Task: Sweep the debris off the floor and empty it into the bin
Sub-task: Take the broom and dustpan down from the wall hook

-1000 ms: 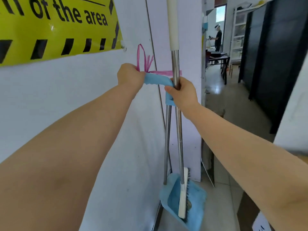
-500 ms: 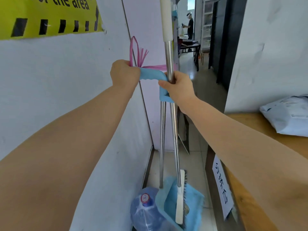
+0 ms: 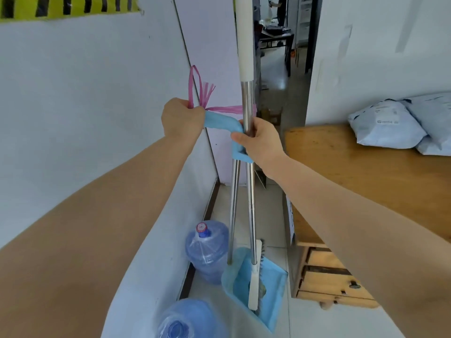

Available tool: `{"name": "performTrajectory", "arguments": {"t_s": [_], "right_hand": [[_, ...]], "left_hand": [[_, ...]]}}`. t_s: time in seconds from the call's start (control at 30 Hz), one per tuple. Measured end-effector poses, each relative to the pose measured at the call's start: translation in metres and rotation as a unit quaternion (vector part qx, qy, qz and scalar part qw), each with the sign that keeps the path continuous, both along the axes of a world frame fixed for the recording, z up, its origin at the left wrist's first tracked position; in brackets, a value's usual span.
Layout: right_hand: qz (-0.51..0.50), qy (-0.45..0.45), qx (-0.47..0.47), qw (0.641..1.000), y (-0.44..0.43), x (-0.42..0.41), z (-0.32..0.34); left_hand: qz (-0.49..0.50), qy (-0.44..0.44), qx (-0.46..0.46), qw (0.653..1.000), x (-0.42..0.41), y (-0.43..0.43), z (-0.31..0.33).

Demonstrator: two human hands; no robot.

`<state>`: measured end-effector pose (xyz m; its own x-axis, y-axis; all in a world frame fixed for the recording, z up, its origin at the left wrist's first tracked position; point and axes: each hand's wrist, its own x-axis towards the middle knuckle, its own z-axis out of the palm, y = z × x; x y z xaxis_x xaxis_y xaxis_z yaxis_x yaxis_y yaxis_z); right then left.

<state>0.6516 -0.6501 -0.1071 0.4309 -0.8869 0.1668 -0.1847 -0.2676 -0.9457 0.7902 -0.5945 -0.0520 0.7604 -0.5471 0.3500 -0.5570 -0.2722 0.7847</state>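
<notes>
Broom (image 3: 247,98) and dustpan (image 3: 273,296) stand clipped together upright in the corner by the wall. The brush head is tucked inside the blue pan, low over the floor (image 3: 275,215); I cannot tell whether the pan touches the tiles. That is from the head view, the only one I have. My left hand (image 3: 181,118) is closed round the end of the dustpan's blue handle (image 3: 219,123), right where a pink string (image 3: 200,91) is knotted. My right hand (image 3: 262,142) wraps the broom's steel pole at the clip joining the two. I judge the task barely begun: the tools are only being taken up, and neither loose debris on the floor nor a bin shows from here. Sweeping and emptying are all left to do. Counting: one broom, one dustpan, two hands, and two blue water bottles (image 3: 207,250) beside the pan, the nearer bottle (image 3: 188,320) at the bottom edge. One wooden table (image 3: 366,172) on the right carries at least two grey parcels (image 3: 385,125), and one yellow-and-black sign (image 3: 61,8) hangs top left.
</notes>
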Motion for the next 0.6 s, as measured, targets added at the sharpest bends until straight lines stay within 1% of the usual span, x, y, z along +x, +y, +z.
{"name": "performTrajectory", "arguments": {"t_s": [0.1, 0.3, 0.37, 0.43, 0.6], "right_hand": [[0.003, 0.016, 0.005, 1.0, 0.027, -0.031, -0.012], [0.044, 0.006, 0.037, 0.998, 0.077, -0.087, -0.025], [0.047, -0.004, 0.047, 0.998, 0.093, -0.101, -0.027], [0.037, 0.001, 0.049, 0.998, 0.106, -0.115, -0.027], [-0.029, 0.002, 0.056, 0.998, 0.131, -0.15, -0.024]], "left_hand": [[-0.021, 0.014, 0.011, 1.0, -0.023, 0.031, -0.007], [-0.034, -0.008, 0.039, 0.999, -0.064, 0.064, -0.005], [-0.072, 0.02, 0.048, 0.996, -0.081, 0.066, -0.004], [-0.125, 0.069, 0.058, 0.988, -0.096, 0.07, -0.005], [-0.244, 0.152, 0.098, 0.953, -0.121, 0.075, -0.003]]}}
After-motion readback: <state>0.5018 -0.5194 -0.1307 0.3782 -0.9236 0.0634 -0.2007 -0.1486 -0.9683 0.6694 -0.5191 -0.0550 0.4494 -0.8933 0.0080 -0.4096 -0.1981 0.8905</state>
